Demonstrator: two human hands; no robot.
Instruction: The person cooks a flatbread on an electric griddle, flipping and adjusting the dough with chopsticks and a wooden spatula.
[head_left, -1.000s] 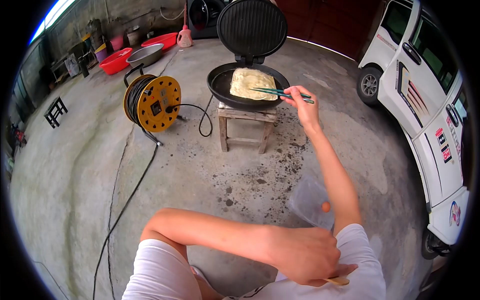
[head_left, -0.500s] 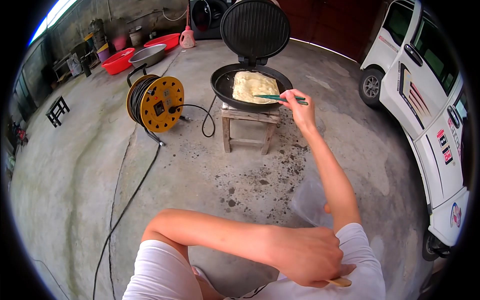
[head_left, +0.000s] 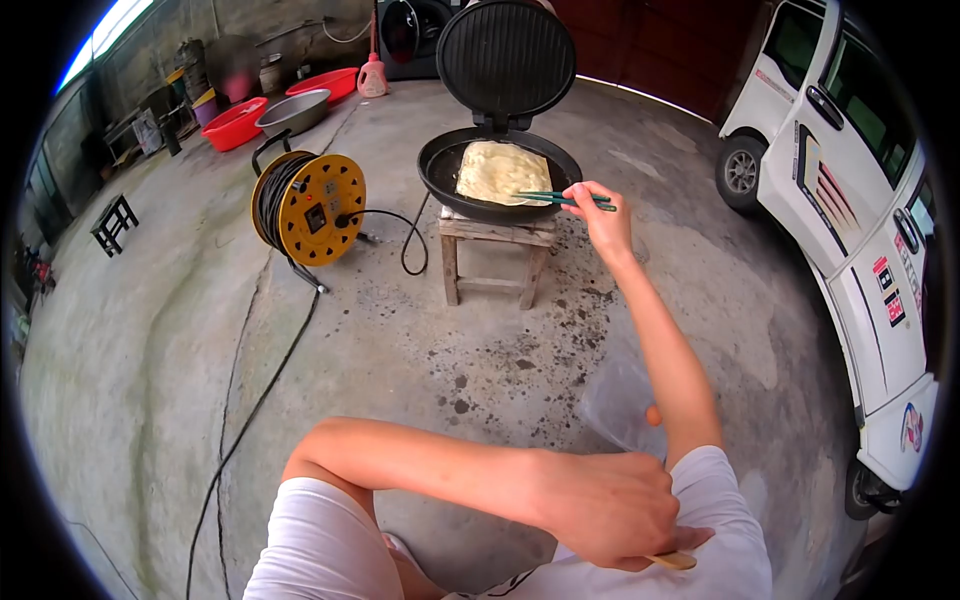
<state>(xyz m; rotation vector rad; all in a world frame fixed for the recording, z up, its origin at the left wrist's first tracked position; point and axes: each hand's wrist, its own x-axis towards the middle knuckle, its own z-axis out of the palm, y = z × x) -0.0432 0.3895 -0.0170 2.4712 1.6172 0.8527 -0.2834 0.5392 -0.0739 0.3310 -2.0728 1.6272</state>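
Note:
A pale, square flatbread (head_left: 500, 172) lies in the round black electric griddle (head_left: 436, 178), whose ridged lid (head_left: 507, 58) is raised. The griddle rests on a small wooden stool (head_left: 497, 232). My right hand (head_left: 600, 215) is closed on green chopsticks (head_left: 545, 197), and their tips touch the lower right edge of the bread. My left hand (head_left: 615, 510) is closed near my body, below my right arm, on a wooden utensil (head_left: 675, 562) of which only the end shows.
A yellow cable reel (head_left: 320, 210) stands left of the stool, with its black cord on the floor. Red and grey basins (head_left: 293, 112) are behind it. A clear plastic bag (head_left: 622, 400) lies by my right arm. A white van (head_left: 850, 220) is at the right.
The flatbread has shifted slightly left in the griddle, and the chopstick tips are now at its edge rather than over it. My left hand has barely moved.

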